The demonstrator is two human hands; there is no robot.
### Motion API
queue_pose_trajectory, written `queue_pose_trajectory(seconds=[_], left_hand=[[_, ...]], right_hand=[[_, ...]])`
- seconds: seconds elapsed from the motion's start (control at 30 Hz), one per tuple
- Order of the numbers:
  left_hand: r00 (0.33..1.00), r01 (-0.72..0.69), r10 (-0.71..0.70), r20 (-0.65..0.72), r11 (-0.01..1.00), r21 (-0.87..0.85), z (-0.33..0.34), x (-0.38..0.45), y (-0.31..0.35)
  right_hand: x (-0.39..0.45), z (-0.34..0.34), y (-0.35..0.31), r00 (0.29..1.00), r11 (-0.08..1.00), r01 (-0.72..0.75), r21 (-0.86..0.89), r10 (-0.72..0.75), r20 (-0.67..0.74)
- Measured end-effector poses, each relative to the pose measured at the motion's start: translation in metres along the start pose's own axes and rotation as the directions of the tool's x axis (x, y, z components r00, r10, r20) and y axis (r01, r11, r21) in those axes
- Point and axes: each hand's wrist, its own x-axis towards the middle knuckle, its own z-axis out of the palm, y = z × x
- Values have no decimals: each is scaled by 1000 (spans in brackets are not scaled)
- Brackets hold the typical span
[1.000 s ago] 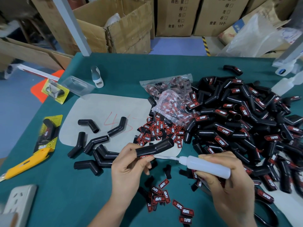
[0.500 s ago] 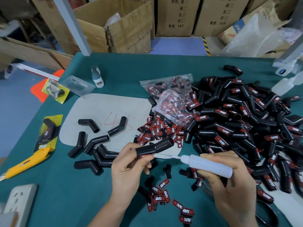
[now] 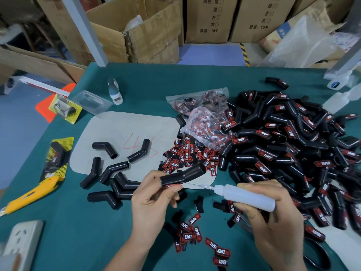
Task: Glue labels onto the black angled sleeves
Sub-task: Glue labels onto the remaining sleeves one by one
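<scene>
My left hand (image 3: 152, 198) grips a black angled sleeve (image 3: 183, 174) and pinches a red-and-black label (image 3: 172, 186) under it. My right hand (image 3: 273, 216) holds a white glue bottle (image 3: 248, 196), whose thin nozzle touches the label just below the sleeve. Several bare sleeves (image 3: 111, 173) lie to the left. A big pile of labelled sleeves (image 3: 289, 145) fills the right. Loose labels (image 3: 187, 153) lie behind my hands and more loose labels (image 3: 197, 235) in front of them.
A clear bag of labels (image 3: 203, 118) lies mid-table on the green table (image 3: 58, 222). A yellow utility knife (image 3: 33, 194), a packaged sleeve (image 3: 56, 159), a white power strip (image 3: 21, 241) and a grey mat (image 3: 121, 132) are at left. Cardboard boxes (image 3: 148, 30) stand behind.
The glue bottle has slid slightly left, its nozzle tip moving along under the sleeve. My left hand has stayed in place with the sleeve.
</scene>
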Motion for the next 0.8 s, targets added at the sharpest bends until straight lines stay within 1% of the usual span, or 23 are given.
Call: queue_pose_trajectory(seconds=[0.37, 0.63, 0.8], left_hand=[[1000, 15, -15, 5, 1000, -3, 0, -1, -3], [1000, -9, 9, 7, 1000, -3, 0, -1, -1], [1000, -1, 1, 0, 1000, -9, 0, -1, -2]], right_hand=[[1, 1, -1, 1000, 1000, -20, 5, 20, -4], [2, 1, -4, 999, 999, -40, -9, 40, -21], [1, 2, -4, 999, 999, -44, -2, 44, -14]])
